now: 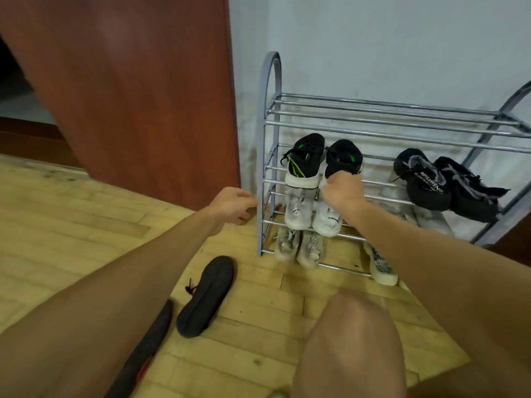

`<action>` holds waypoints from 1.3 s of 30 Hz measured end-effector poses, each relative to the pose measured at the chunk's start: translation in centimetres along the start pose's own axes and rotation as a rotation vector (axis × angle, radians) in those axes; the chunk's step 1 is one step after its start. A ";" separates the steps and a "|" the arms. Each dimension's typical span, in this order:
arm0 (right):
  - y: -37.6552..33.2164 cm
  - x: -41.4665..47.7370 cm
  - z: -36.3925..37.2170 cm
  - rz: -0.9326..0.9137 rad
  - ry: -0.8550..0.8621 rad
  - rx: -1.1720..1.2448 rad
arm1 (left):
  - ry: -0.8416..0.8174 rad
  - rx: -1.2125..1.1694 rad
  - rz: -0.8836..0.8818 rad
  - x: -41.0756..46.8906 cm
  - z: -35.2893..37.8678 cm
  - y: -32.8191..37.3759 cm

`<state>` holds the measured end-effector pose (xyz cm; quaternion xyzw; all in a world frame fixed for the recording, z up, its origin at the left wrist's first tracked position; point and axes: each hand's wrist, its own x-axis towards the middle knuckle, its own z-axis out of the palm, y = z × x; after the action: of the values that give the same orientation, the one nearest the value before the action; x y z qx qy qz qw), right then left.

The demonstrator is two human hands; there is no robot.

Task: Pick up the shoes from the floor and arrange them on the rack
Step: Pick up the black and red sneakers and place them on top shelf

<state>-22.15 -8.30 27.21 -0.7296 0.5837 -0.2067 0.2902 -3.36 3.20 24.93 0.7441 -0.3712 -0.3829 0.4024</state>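
Wooden floor [86,214] lies open left of rack [265,179]; right hand [342,191] grip holds black-and-white shoe [342,162], left hand [234,205] loosely curled, empty.

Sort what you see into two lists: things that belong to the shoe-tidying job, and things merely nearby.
Job: rack; black-and-green shoes on it; black shoe on floor; right hand at the shoes; left hand.
Nearby: brown door; wall.

Both arms stretched forward, person crouched.
Left hand [234,205] loosely curled, fingers bent, nothing in it. Right hand [342,191] knuckles up, fingers curled down out of sight; grip unclear. Bare knee [350,340] raised under right forearm.
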 end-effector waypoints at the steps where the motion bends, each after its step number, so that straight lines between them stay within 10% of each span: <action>1: -0.8 -1.1 0.8 -0.049 -0.046 -0.050 | 0.007 0.021 -0.002 -0.9 -0.8 -0.8; 14: -2.0 -11.5 19.3 -0.114 -0.742 -0.250 | 0.087 0.091 -0.314 -6.9 -6.6 -18.9; 24: 1.9 -15.8 30.5 -0.076 -0.951 -0.287 | 0.071 0.657 -0.601 -8.8 -8.8 -35.6; 32: 4.4 -13.9 31.9 -0.044 -0.987 -0.250 | 0.307 0.268 -0.975 -8.9 -8.9 -41.7; 39: 5.4 -14.1 31.1 -0.020 -0.992 -0.300 | 0.299 0.596 -0.812 -9.8 -7.8 -39.9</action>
<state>-9.45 10.24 0.97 -0.7790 0.3922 0.2470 0.4223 8.92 30.04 -4.70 0.9568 -0.0842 -0.2753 0.0409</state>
